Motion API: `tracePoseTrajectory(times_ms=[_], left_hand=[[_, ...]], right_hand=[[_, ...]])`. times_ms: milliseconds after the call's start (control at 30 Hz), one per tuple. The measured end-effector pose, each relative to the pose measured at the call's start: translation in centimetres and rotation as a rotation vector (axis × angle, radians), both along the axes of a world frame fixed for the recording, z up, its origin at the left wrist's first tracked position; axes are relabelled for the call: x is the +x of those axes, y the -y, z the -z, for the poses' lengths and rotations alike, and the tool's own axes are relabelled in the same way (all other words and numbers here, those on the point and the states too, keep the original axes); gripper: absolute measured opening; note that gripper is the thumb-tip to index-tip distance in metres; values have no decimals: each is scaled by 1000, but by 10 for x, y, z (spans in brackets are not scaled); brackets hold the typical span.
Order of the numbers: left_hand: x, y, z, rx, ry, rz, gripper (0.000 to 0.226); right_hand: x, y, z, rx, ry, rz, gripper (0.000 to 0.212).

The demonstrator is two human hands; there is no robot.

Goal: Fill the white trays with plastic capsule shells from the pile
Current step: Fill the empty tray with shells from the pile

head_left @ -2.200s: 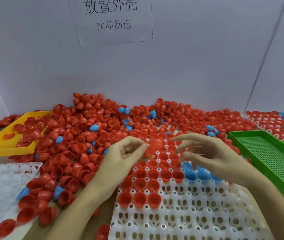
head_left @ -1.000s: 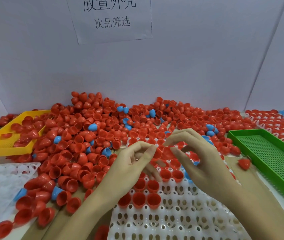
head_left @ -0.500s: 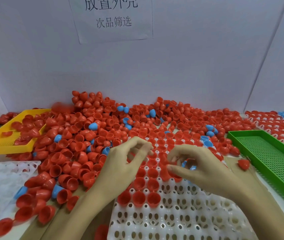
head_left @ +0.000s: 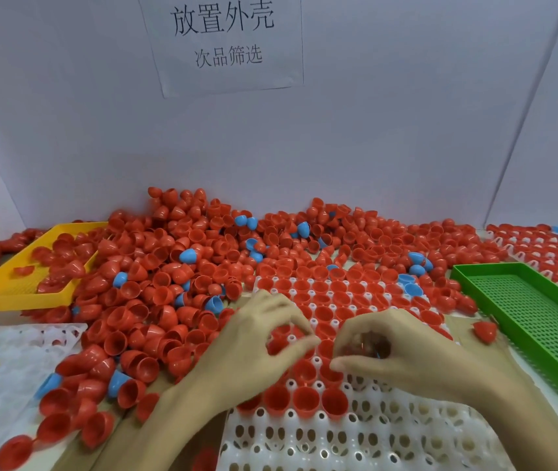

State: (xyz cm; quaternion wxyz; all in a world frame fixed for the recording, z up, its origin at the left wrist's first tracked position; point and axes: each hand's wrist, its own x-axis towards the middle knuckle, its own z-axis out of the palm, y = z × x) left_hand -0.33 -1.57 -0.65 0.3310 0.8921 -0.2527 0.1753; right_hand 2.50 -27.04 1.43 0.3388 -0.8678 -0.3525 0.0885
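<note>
Hundreds of red capsule shells (head_left: 155, 300), with a few blue shells (head_left: 187, 255) scattered among them, lie heaped across a work surface that backs onto a plain pale wall (head_left: 389, 130), where a paper sign (head_left: 226, 42) with printed Chinese characters hangs. At the left edge of the pile sits a yellow perforated tray (head_left: 5, 294) holding some red shells; at the right stands a green perforated tray (head_left: 535, 321), and one stray red shell (head_left: 484, 330) lies just beside its near-left wall. Beyond the green tray, another tray of seated red shells (head_left: 549, 253) runs along the far right. Directly in front of the person lies a white tray (head_left: 372, 440) whose far rows are filled with red shells sitting mouth-up in its sockets, plus a couple of blue ones near the right side, while the near rows show bare sockets. A second white tray (head_left: 2, 379) rests at the near left, partly overlapped by loose shells. Both forearms reach in from the bottom edge and meet over the filled part of the middle tray. The left hand (head_left: 260, 348) has thumb and fingers curled, pinching a red shell (head_left: 279, 339) just above the tray. The right hand (head_left: 403, 355) is cupped palm-down with fingers curled inward around something red and blurred; what exactly it holds I cannot tell.
</note>
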Motion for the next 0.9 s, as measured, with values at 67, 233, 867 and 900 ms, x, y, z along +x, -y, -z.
tracePoseTrajectory(times_ms=[67,233,867,900], left_hand=[[-4,6,2,53,-32,170,17],[-8,15,11,124,-103,270,24],[164,-29,-30,285,-145,-359,32],[174,-31,-29,417,-160,-342,40]], right_hand=[[6,7,0,40,14,41,23],[24,36,-6,230,-6,211,28],[55,60,28,334,233,456,34],[55,60,28,327,232,455,35]])
